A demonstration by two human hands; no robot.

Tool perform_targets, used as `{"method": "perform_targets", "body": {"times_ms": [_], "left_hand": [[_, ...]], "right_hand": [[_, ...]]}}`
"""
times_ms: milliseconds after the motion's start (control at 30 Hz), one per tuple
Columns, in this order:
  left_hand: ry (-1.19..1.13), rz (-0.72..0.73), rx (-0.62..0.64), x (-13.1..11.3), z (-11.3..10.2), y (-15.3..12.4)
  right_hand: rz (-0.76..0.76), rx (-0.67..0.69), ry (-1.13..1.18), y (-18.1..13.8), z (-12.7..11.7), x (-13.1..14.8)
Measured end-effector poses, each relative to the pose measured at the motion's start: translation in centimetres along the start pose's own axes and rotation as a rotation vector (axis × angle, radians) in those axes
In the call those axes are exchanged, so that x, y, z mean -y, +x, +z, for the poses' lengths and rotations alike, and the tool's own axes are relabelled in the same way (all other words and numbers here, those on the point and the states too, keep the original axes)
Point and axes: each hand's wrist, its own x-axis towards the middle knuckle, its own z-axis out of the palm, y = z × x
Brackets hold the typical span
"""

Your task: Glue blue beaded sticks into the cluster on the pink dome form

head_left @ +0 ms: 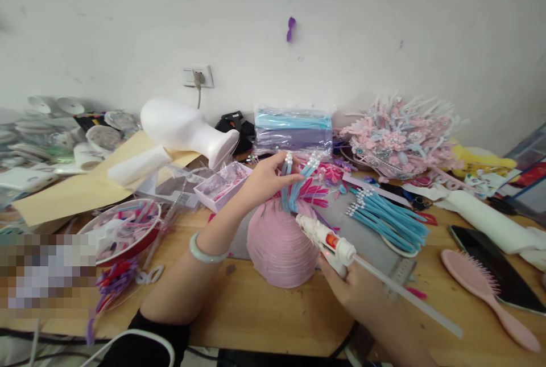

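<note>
A pink dome wound in ridged strands [281,253] stands at the table's middle. Pearl-tipped blue stems [292,188] rise from its top, and pink-red pieces [314,193] show just behind. Around some of the blue stems my left hand [273,176] is closed, fingers near the pearls; a pale bangle [208,250] circles that wrist. My right hand [352,284] grips a white glue gun [326,239]. The gun's nozzle points at the base of the stems, touching or very close; I cannot tell which. A long translucent glue stick [409,296] sticks out of its back.
More pearl-tipped blue stems [388,219] lie to the right, near a pink hairbrush [473,279] and a dark tablet [499,267]. On the left are a round red-rimmed basket [156,237], a small pink box [217,201] and a white foam head [179,128]. Pink floral pieces [405,139] pile up behind.
</note>
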Motion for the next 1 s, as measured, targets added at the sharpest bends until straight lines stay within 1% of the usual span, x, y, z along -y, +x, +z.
{"method": "perform_targets", "body": {"times_ms": [167, 267, 400, 633, 700, 767, 867, 1000], "left_hand": [[0.055, 0.015, 0.021, -0.5, -0.3, -0.3], [0.014, 0.037, 0.04, -0.8, -0.5, -0.4], [-0.036, 0.0, 0.078, -0.9, -0.3, -0.4], [0.001, -0.005, 0.039, -1.3, 0.4, -0.5], [0.043, 0.031, 0.041, -1.6, 0.5, -0.5], [0.096, 0.11, 0.049, -1.9, 0.6, -0.4], [0.194, 0.244, 0.11, -2.4, 0.6, 0.0], [0.328, 0.346, 0.187, -3.2, 0.3, 0.7]], "right_hand": [[-0.003, -0.016, -0.017, -0.1, -0.1, 0.0], [-0.009, 0.006, -0.028, -0.1, -0.2, 0.0], [-0.012, -0.002, -0.05, -0.1, -0.3, 0.1], [-0.032, 0.04, -0.037, 0.0, -0.8, 0.3], [-0.041, 0.064, -0.039, 0.1, -1.0, 0.3], [-0.031, 0.082, -0.042, 0.1, -1.1, 0.3], [-0.021, 0.076, -0.051, 0.1, -1.0, 0.2], [-0.04, 0.056, -0.039, 0.0, -0.8, 0.1]]}}
